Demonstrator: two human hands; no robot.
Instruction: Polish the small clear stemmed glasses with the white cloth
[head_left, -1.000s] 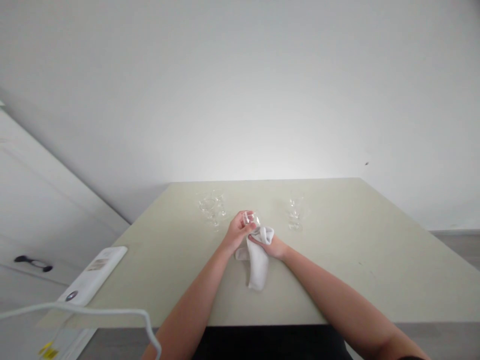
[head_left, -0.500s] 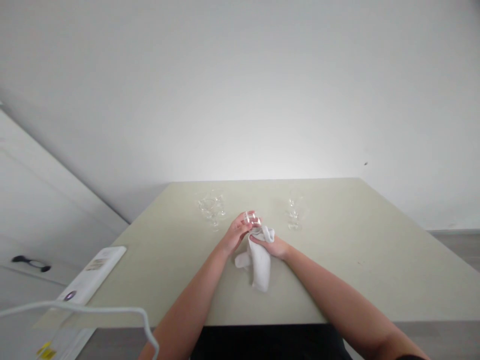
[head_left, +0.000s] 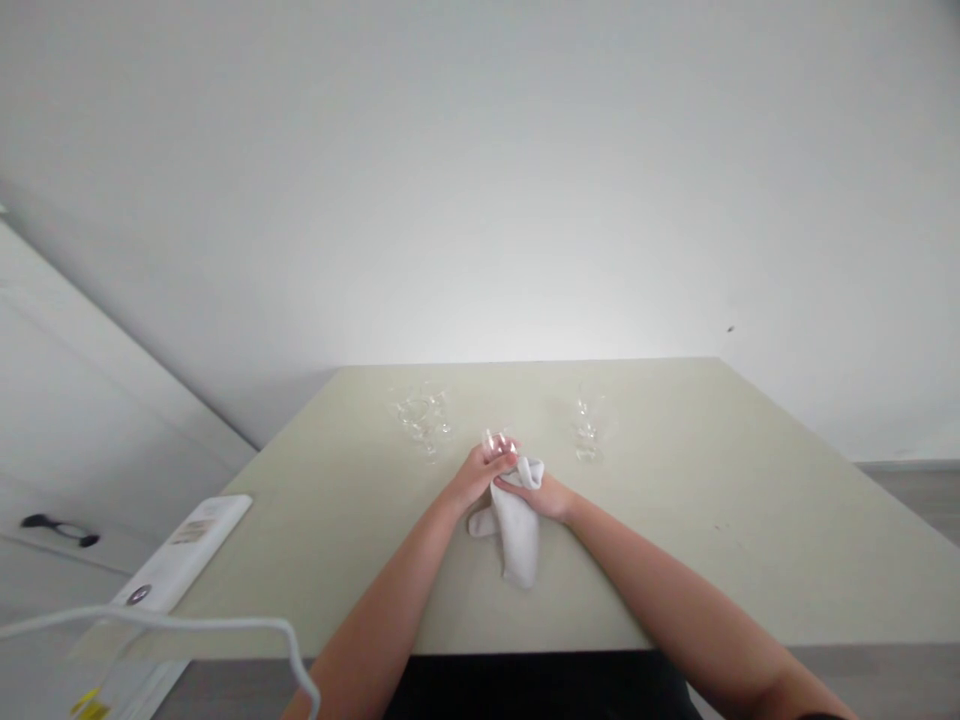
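Note:
Near the middle of the table, my left hand (head_left: 478, 474) is wrapped round a clear drinking glass (head_left: 498, 442), whose bowl shows above the fingers. My right hand (head_left: 548, 496) grips a white cloth (head_left: 519, 540) with the thumb laid across it. The cloth is bunched against the lower side of the glass, and its loose end hangs down toward me onto the table. The fingers of my right hand are partly hidden by the fabric, as is the lower part of the glass.
Several clear stemmed glasses (head_left: 424, 415) stand close together at the back left of the pale table (head_left: 660, 560). More clear glass (head_left: 587, 425) stands at the back right. A white panel-like object (head_left: 195, 535) lies along the left edge, with a white cable (head_left: 217, 622) in front.
The glass has turned more upright in my left hand and shifted slightly left. The cloth and my right hand have moved a little with it.

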